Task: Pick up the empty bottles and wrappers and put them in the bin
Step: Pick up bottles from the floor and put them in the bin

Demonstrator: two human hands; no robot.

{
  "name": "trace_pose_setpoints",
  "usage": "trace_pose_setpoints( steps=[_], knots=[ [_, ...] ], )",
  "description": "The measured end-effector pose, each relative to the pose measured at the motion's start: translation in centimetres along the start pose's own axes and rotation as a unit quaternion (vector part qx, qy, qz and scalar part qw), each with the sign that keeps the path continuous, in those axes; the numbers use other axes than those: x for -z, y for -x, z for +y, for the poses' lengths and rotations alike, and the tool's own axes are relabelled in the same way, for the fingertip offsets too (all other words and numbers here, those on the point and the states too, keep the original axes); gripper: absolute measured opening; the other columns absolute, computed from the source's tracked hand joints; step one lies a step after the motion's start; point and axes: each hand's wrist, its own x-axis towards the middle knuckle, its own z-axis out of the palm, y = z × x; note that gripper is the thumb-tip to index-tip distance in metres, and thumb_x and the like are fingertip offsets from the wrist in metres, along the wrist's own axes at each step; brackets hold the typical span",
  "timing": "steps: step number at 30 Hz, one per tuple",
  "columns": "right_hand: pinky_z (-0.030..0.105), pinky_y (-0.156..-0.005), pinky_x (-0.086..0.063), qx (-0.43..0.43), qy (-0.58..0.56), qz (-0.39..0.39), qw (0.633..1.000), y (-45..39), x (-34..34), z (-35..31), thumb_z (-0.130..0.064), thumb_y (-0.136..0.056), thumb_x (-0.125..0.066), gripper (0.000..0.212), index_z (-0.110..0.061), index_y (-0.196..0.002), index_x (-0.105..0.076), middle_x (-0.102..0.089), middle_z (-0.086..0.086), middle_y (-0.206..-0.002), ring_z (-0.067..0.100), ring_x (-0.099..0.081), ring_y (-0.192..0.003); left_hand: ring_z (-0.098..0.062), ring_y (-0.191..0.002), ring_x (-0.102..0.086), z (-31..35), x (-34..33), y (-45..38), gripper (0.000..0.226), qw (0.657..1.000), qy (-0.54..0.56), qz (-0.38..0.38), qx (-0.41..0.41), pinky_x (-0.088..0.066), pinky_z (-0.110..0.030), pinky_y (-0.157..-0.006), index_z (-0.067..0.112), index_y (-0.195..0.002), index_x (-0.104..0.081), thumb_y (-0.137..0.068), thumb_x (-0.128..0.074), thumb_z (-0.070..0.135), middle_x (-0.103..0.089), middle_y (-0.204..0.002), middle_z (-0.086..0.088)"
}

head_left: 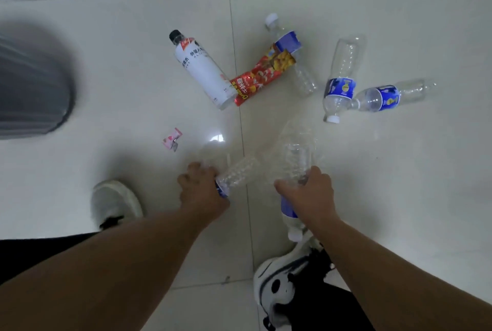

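White floor tiles; both hands grip clear bottles: left hand [202, 187], right hand [308, 192]. Grey bin [32, 86] lies far left, nearer the left hand

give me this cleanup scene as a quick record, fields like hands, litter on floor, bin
left hand: grips a clear bottle
right hand: grips a second clear bottle
white bottle: lying on the floor, black cap
red wrapper: on the floor, touching the white bottle
blue-label bottles: three lying at right, e.g.
pink wrapper: alone, left of centre
bin: blurred grey shape at left
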Motion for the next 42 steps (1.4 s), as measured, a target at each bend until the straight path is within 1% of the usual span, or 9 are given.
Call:
trace_pose_setpoints(
  steps=[3,10,15,20,28,33,36,39,42],
  knots=[
    [0.050,-0.096,-0.058,-0.007,0.004,0.006,1.000,1.4,0.6,-0.3,-0.053,-0.071,-0.085,0.058,-0.015,-0.106,-0.059,-0.061,0.009,-0.108,0.032,-0.065,-0.102,-0.040,-0.123,-0.051,0.1,0.3,1.4,0.069,0.999,0.036,-0.004,-0.023,-0.050,-0.046,-0.099,0.015,-0.137,-0.059,-0.077,-0.086,0.033,-0.048,-0.135,-0.010],
    [0.044,-0.089,-0.054,0.017,0.031,0.010,0.999,10.5,6.2,-5.6,-0.064,-0.062,-0.077,0.059,-0.023,-0.097,-0.053,-0.045,-0.006,-0.098,0.028,-0.058,-0.097,-0.032,-0.111,-0.056,2.1,10.5,8.8,0.068,0.996,0.084,0.040,-0.002,-0.050,-0.041,-0.095,0.014,-0.130,-0.061,-0.074,-0.086,0.044,-0.051,-0.122,-0.007],
    [0.045,-0.094,-0.053,0.025,0.016,0.014,0.999,14.7,9.2,-11.0,-0.061,-0.064,-0.081,0.060,-0.020,-0.099,-0.055,-0.053,0.000,-0.100,0.031,-0.060,-0.101,-0.032,-0.110,-0.057,2.5,19.9,12.0,0.068,0.994,0.090,0.034,-0.044,-0.050,-0.039,-0.096,0.021,-0.130,-0.061,-0.072,-0.086,0.047,-0.049,-0.118,-0.004],
    [0.042,-0.086,-0.056,0.023,-0.015,-0.019,0.999,17.9,10.7,-15.9,-0.066,-0.069,-0.081,0.067,-0.019,-0.110,-0.055,-0.061,0.002,-0.108,0.023,-0.065,-0.098,-0.024,-0.098,-0.061,2.2,26.8,14.8,0.054,0.986,0.161,0.051,0.007,-0.045,-0.032,-0.083,0.030,-0.111,-0.057,-0.068,-0.081,0.053,-0.046,-0.108,0.005],
    [0.051,-0.094,-0.059,0.047,-0.002,-0.021,0.999,22.9,11.2,-22.1,-0.065,-0.074,-0.084,0.069,-0.016,-0.114,-0.056,-0.064,0.003,-0.108,0.026,-0.068,-0.099,-0.018,-0.095,-0.062,-1.6,35.7,18.7,0.065,0.971,0.226,0.069,0.041,-0.049,-0.034,-0.085,0.031,-0.109,-0.057,-0.056,-0.070,0.066,-0.044,-0.109,0.009],
    [0.043,-0.081,-0.061,0.047,-0.003,-0.042,0.998,25.2,10.5,-25.5,-0.065,-0.075,-0.086,0.068,-0.013,-0.108,-0.057,-0.066,0.003,-0.101,0.023,-0.070,-0.088,-0.022,-0.099,-0.066,-5.1,39.5,20.2,0.047,0.958,0.269,0.078,0.058,-0.058,-0.043,-0.095,0.027,-0.106,-0.060,-0.069,-0.080,0.048,-0.050,-0.113,0.002],
    [0.034,-0.069,-0.052,0.064,0.010,-0.096,0.993,26.0,9.9,-27.2,-0.064,-0.077,-0.085,0.064,-0.011,-0.097,-0.055,-0.058,0.003,-0.085,0.020,-0.060,-0.071,-0.028,-0.096,-0.068,-6.8,41.2,20.9,0.044,0.943,0.310,0.085,0.083,-0.060,-0.048,-0.093,0.019,-0.102,-0.061,-0.071,-0.083,0.042,-0.058,-0.116,-0.009],
    [0.033,-0.068,-0.048,0.075,0.008,-0.124,0.989,26.7,8.9,-29.0,-0.062,-0.078,-0.087,0.063,-0.013,-0.095,-0.053,-0.049,0.001,-0.077,0.021,-0.053,-0.068,-0.030,-0.094,-0.071,-8.5,42.6,21.8,0.046,0.934,0.337,0.086,0.086,-0.061,-0.048,-0.091,0.018,-0.100,-0.062,-0.067,-0.083,0.042,-0.062,-0.115,-0.014],
    [0.036,-0.070,-0.049,0.089,0.005,-0.132,0.987,27.3,7.5,-30.6,-0.063,-0.077,-0.088,0.066,-0.009,-0.095,-0.056,-0.052,0.004,-0.077,0.023,-0.055,-0.068,-0.026,-0.093,-0.071,-10.5,43.6,22.5,0.045,0.929,0.347,0.097,0.089,-0.062,-0.046,-0.090,0.022,-0.098,-0.062,-0.065,-0.083,0.044,-0.062,-0.114,-0.011]
  ],
)
